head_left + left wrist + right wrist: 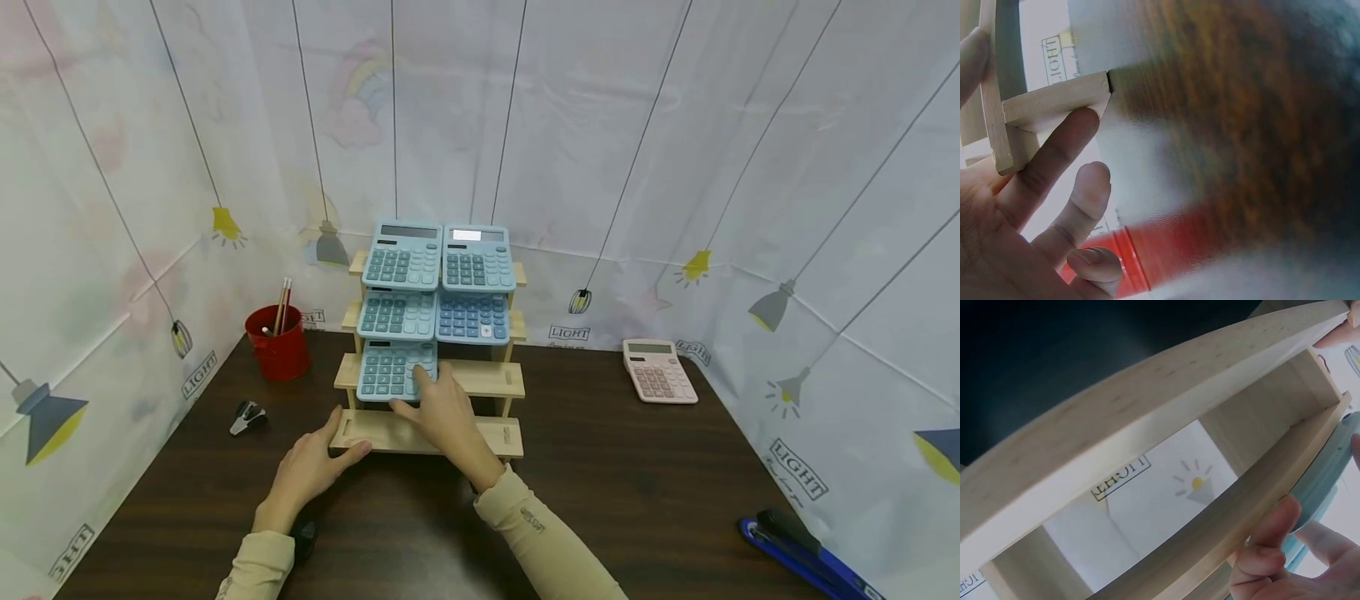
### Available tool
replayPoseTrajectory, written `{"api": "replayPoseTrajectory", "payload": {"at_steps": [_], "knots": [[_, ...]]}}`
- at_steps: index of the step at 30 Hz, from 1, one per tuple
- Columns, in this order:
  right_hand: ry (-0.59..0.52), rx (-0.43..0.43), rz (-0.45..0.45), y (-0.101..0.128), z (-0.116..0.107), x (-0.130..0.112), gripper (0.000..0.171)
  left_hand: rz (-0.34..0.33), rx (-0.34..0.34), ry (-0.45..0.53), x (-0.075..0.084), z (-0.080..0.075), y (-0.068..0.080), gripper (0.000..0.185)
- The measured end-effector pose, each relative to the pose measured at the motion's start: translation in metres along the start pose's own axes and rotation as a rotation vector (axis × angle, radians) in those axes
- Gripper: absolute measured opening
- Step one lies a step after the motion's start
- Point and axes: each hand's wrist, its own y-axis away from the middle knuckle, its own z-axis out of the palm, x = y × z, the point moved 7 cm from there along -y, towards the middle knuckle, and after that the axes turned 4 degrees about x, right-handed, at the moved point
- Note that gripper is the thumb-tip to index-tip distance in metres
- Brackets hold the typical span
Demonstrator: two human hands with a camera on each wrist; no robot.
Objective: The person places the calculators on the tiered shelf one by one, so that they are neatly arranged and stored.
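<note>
- Two hands worked at the near edge of a dark wood-grain worktop (645, 500), both in pale beige sleeves.
- Left hand (311, 467) lay at the left end of the lowest step of a wooden tiered rack (495, 379); fingers fairly straight and relaxed, thumb on the step's top, nothing gripped. The left wrist view showed its fingertips (1082, 122) against the rack's corner post.
- Right hand (446, 412) reached over the lowest step to the second step and held the lowest blue calculator (390, 371) by its bottom right corner, fingers curled at its edge. The right wrist view showed fingers (1275, 525) under a blue rim beside the shelf board.
- Rack counted four steps. Blue calculators on it: five in all; one on the second step at left, two side by side on the third, two side by side on the top.
- One black staple remover (246, 417) lay left of the rack on the worktop.
- One blue stapler (795, 546) sat at the near right edge.
- One red cup (277, 346) stood back left, holding pencils.
- One pink calculator (658, 372) lay flat, back right, well apart from the rack.
- Printed lamp-pattern sheets (675, 125) walled three sides.
</note>
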Motion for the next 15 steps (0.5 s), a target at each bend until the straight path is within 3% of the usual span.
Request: {"api": "replayPoseTrajectory", "payload": {"at_steps": [8,15], "knots": [[0.036,0.038,-0.002,-0.0004,0.0067,-0.0078,0.059,-0.012,-0.011,0.002,-0.0008,0.0035,0.0046,0.109],[0.034,-0.014,0.029,0.0033,0.0046,-0.0013,0.074,-0.01,0.0,-0.005,0.0014,-0.0002,0.0038,0.109]]}}
